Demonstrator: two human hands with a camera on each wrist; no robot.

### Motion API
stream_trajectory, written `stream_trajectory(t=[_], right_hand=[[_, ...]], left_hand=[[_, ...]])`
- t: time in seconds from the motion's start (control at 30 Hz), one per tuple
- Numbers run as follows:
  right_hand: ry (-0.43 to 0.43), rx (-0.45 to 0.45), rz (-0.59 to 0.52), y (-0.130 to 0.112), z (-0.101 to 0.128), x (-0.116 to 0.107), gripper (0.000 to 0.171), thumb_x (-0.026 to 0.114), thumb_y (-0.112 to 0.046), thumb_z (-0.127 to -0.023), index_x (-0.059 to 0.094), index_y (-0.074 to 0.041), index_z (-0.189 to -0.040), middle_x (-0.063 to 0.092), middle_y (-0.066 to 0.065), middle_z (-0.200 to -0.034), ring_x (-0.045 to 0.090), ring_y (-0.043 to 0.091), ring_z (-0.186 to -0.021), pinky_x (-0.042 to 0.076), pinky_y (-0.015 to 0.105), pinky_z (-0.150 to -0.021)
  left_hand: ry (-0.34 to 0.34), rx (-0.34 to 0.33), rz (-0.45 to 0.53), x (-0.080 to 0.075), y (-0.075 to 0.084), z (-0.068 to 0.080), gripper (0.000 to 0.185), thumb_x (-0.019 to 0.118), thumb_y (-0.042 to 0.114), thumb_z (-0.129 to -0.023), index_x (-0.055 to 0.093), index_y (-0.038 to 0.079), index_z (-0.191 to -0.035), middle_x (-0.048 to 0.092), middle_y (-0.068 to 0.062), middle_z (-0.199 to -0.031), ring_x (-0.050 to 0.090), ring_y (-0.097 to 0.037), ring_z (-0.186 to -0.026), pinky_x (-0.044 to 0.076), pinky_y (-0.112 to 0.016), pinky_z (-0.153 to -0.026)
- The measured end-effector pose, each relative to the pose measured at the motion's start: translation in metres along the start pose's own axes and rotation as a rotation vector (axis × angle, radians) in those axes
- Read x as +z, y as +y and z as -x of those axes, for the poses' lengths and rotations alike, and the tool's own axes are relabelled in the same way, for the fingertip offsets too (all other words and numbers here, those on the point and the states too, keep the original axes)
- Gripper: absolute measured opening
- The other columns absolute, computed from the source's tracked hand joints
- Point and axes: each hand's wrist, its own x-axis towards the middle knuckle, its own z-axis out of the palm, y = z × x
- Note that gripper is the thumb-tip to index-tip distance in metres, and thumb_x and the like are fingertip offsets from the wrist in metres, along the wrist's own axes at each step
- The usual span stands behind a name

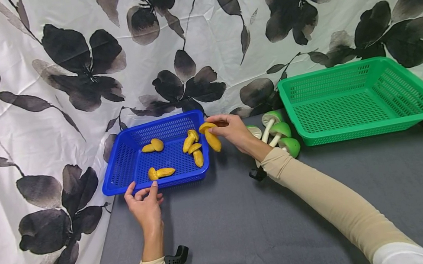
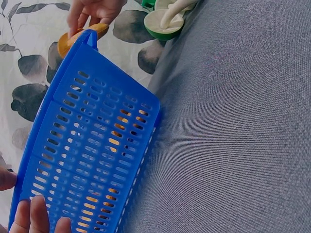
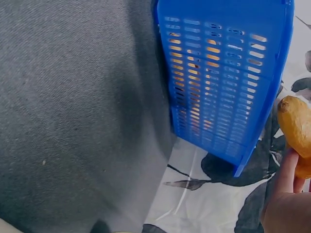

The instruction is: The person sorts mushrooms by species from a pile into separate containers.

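My right hand [image 1: 231, 132] pinches a yellow mushroom [image 1: 213, 139] between thumb and fingers, beside the right rim of a blue basket [image 1: 133, 136]. The mushroom's stem points down in the head view; the right wrist view shows the mushroom [image 3: 295, 124] outside the basket wall. My left hand [image 1: 146, 204] holds the basket's near rim, with its fingers [image 2: 39, 213] against the outer wall in the left wrist view. Inside the basket lie several yellow mushrooms, one [image 1: 153, 146] toward the back left, one [image 1: 160, 173] near the front and others [image 1: 197, 155] by the right wall.
Several green-capped mushrooms [image 1: 281, 129] with white stems lie in a cluster beyond my right forearm, partly hidden by it. At the right stands a green basket [image 1: 360, 130] with no contents visible. Grey cloth [image 1: 223, 231] covers the table; a flower-print curtain [image 1: 215, 31] hangs behind.
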Motion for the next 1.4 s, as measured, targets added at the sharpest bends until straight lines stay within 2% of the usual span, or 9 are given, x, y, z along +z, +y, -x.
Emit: stream_trajectory(t=[0.13,0.23,0.4,0.63,0.93,1.1,1.23,1.4], right_hand=[[-0.013,-0.041,-0.015,-0.002,-0.002,0.004,0.035,0.074,-0.007,-0.093,0.069,-0.005,-0.128,0.068,0.012,-0.125,0.065,0.023,-0.113,0.057,0.029,-0.095],[-0.029,-0.063,-0.024,-0.003,-0.004,0.008,0.035,0.074,-0.006,-0.093,0.069,-0.003,-0.127,0.068,0.014,-0.125,0.065,0.024,-0.112,0.057,0.028,-0.094],[-0.045,-0.050,-0.025,-0.005,-0.008,0.018,0.033,0.074,-0.007,-0.093,0.070,-0.005,-0.125,0.069,0.011,-0.124,0.065,0.022,-0.112,0.057,0.029,-0.095],[-0.071,-0.051,-0.046,-0.006,-0.015,0.031,0.036,0.073,-0.005,-0.093,0.067,-0.001,-0.128,0.068,0.010,-0.128,0.065,0.023,-0.117,0.055,0.032,-0.100],[-0.081,-0.024,-0.058,-0.006,-0.023,0.043,0.036,0.073,-0.003,-0.092,0.067,0.002,-0.127,0.069,0.012,-0.125,0.067,0.024,-0.111,0.057,0.032,-0.097],[-0.083,0.007,-0.056,-0.006,-0.027,0.048,0.032,0.073,-0.004,-0.093,0.069,-0.002,-0.124,0.070,0.011,-0.125,0.068,0.023,-0.108,0.058,0.032,-0.095],[-0.080,0.009,-0.026,-0.007,-0.028,0.052,0.031,0.073,-0.005,-0.093,0.071,-0.006,-0.123,0.070,0.009,-0.124,0.069,0.022,-0.107,0.058,0.031,-0.091],[-0.078,0.008,0.002,-0.010,-0.030,0.057,0.031,0.073,-0.006,-0.093,0.071,-0.007,-0.124,0.070,0.008,-0.123,0.068,0.022,-0.106,0.059,0.030,-0.087]], left_hand=[[0.002,-0.002,-0.003,0.000,0.000,0.000,0.072,0.080,0.023,-0.090,0.038,0.014,-0.147,0.063,-0.009,-0.096,0.070,-0.020,-0.065,0.064,-0.040,-0.065],[0.003,-0.009,-0.002,-0.001,0.001,0.000,0.070,0.081,0.023,-0.090,0.039,0.016,-0.145,0.063,-0.010,-0.096,0.071,-0.022,-0.066,0.064,-0.040,-0.064],[0.003,-0.016,0.004,-0.001,0.002,0.001,0.067,0.081,0.022,-0.089,0.040,0.020,-0.142,0.062,-0.011,-0.097,0.072,-0.026,-0.068,0.064,-0.038,-0.064],[-0.009,-0.014,0.002,-0.001,0.003,0.001,0.073,0.081,0.023,-0.089,0.036,0.014,-0.146,0.061,-0.012,-0.098,0.070,-0.016,-0.063,0.063,-0.034,-0.062],[-0.006,-0.018,0.010,-0.002,0.002,0.000,0.072,0.081,0.023,-0.089,0.037,0.015,-0.146,0.061,-0.012,-0.099,0.072,-0.022,-0.066,0.063,-0.036,-0.062],[-0.008,-0.017,0.005,-0.003,0.001,0.001,0.073,0.080,0.023,-0.090,0.036,0.014,-0.147,0.061,-0.015,-0.101,0.070,-0.016,-0.063,0.063,-0.036,-0.062],[-0.002,-0.013,0.003,-0.002,0.000,0.001,0.071,0.081,0.022,-0.090,0.037,0.015,-0.146,0.062,-0.012,-0.099,0.069,-0.013,-0.061,0.064,-0.037,-0.062],[0.009,-0.008,-0.002,-0.001,-0.001,0.000,0.070,0.081,0.023,-0.089,0.040,0.017,-0.145,0.063,-0.009,-0.096,0.071,-0.020,-0.065,0.064,-0.039,-0.064]])
